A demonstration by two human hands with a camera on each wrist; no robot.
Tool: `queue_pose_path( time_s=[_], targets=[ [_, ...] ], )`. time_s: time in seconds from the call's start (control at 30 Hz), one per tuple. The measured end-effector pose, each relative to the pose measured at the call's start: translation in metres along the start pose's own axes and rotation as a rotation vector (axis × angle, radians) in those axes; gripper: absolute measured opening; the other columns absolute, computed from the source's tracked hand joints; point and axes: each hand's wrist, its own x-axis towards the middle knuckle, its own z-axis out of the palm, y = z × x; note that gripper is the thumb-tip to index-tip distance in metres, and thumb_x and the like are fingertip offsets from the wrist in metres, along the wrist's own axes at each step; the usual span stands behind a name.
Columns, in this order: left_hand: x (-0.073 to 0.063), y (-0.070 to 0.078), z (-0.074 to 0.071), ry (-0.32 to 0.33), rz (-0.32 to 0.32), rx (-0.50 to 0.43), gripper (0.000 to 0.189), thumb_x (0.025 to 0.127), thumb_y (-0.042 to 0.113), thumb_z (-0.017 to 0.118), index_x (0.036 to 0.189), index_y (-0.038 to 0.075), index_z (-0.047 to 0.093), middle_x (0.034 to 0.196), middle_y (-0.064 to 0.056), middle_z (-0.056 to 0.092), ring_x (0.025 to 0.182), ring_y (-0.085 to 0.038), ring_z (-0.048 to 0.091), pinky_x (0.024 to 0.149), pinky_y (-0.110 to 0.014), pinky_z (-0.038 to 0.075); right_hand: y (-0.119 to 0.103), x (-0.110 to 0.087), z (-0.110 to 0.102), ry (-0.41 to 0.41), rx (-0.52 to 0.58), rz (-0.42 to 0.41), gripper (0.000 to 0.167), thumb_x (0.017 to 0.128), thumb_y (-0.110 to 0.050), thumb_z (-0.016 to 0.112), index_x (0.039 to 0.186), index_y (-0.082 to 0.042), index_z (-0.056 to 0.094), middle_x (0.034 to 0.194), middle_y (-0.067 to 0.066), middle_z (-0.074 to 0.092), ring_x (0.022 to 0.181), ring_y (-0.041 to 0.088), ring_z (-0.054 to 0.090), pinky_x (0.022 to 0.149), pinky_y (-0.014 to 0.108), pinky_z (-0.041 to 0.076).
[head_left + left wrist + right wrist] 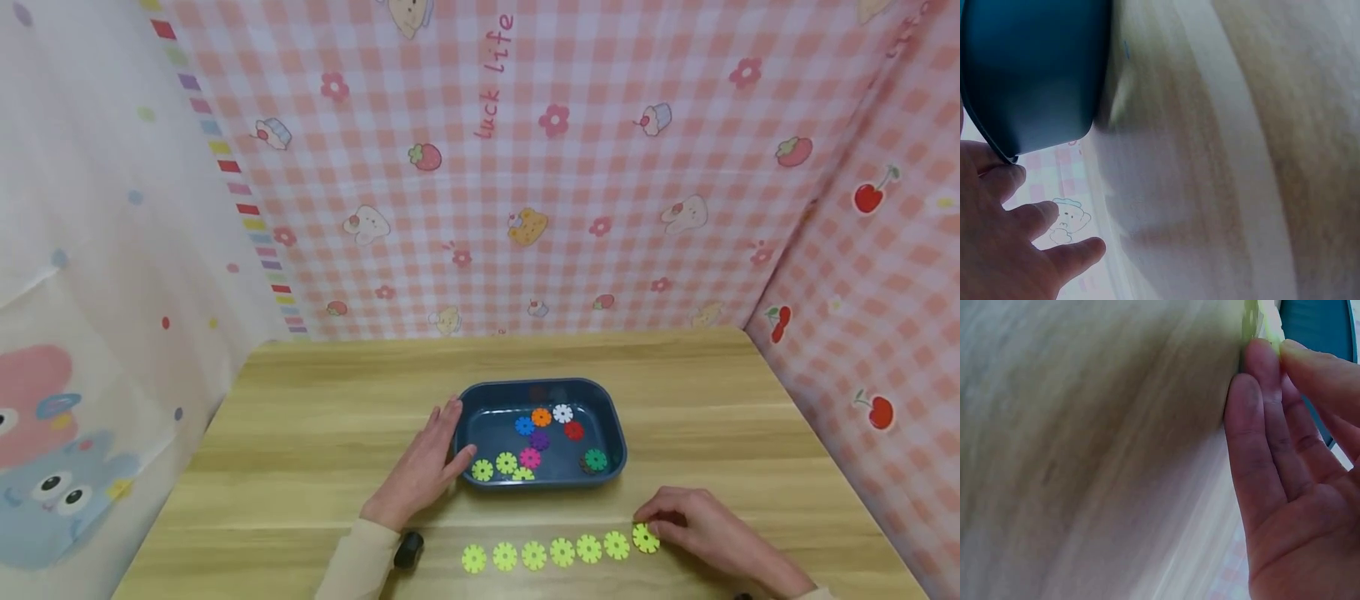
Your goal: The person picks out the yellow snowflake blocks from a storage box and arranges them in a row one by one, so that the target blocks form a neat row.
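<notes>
At the right end of a row of yellow-green notched plastic discs (562, 552), my right hand (701, 527) pinches one yellow-green disc (646, 538) by its edge. The right wrist view shows that disc (1271, 322) between thumb and fingertip, close to the tabletop. My left hand (420, 471) rests against the left side of a dark blue tray (540, 482), its fingers extended and touching the rim. In the left wrist view the tray's outer wall (1035, 75) is beside the fingers. Inside the tray lie several discs, including blue (524, 426), pink (530, 457) and green (595, 459).
The wood-grain table (337, 392) runs back to a pink checked cloth (555, 167). More cloth hangs along the left and right sides. A few yellow-green discs (506, 462) lie near the tray's front left corner.
</notes>
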Motion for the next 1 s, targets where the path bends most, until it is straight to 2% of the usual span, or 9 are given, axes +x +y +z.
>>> queue_pose_path(
  time_s=[0.17,0.3,0.6,0.87,1.0],
  targets=[
    [-0.001,0.000,-0.003,0.006,0.012,0.002,0.076,0.107,0.044,0.054,0.165,0.006,0.022,0.172,-0.011,0.019,0.156,-0.039,0.020,0.123,-0.056,0.026,-0.002,0.002,-0.001,-0.029,-0.009,0.051,0.013,0.099,-0.013,0.070,0.109,-0.014,0.077,0.102,-0.010,0.073,0.086,0.000,0.061,0.076,0.022,0.057],
    [-0.001,-0.001,-0.003,0.008,0.012,0.001,0.076,0.107,0.044,0.054,0.165,0.006,0.022,0.172,-0.011,0.019,0.156,-0.039,0.020,0.123,-0.056,0.027,-0.003,0.005,-0.002,-0.044,-0.021,0.062,0.013,0.100,-0.014,0.070,0.110,-0.014,0.077,0.103,-0.010,0.074,0.087,0.000,0.061,0.077,0.023,0.057],
    [-0.001,-0.002,-0.004,0.007,-0.009,0.003,0.077,0.107,0.046,0.054,0.166,0.008,0.021,0.172,-0.009,0.018,0.157,-0.037,0.018,0.123,-0.056,0.026,-0.005,0.006,-0.004,-0.024,-0.041,0.001,0.012,0.100,-0.015,0.069,0.109,-0.013,0.077,0.102,-0.009,0.075,0.087,-0.002,0.063,0.075,0.023,0.058],
    [0.000,0.001,-0.005,0.006,0.012,0.002,0.077,0.107,0.045,0.054,0.165,0.006,0.022,0.172,-0.011,0.019,0.156,-0.038,0.020,0.124,-0.055,0.025,-0.012,0.002,-0.008,0.004,-0.059,0.045,0.012,0.099,-0.016,0.071,0.110,-0.015,0.077,0.104,-0.008,0.075,0.088,0.000,0.065,0.077,0.023,0.058],
    [0.000,0.001,-0.003,-0.003,0.013,0.001,0.077,0.107,0.045,0.054,0.165,0.006,0.022,0.172,-0.012,0.019,0.156,-0.038,0.020,0.124,-0.056,0.025,-0.022,0.003,-0.012,0.017,-0.063,0.096,0.013,0.099,-0.018,0.072,0.111,-0.014,0.077,0.105,-0.007,0.075,0.087,0.001,0.063,0.078,0.023,0.058]
  ],
)
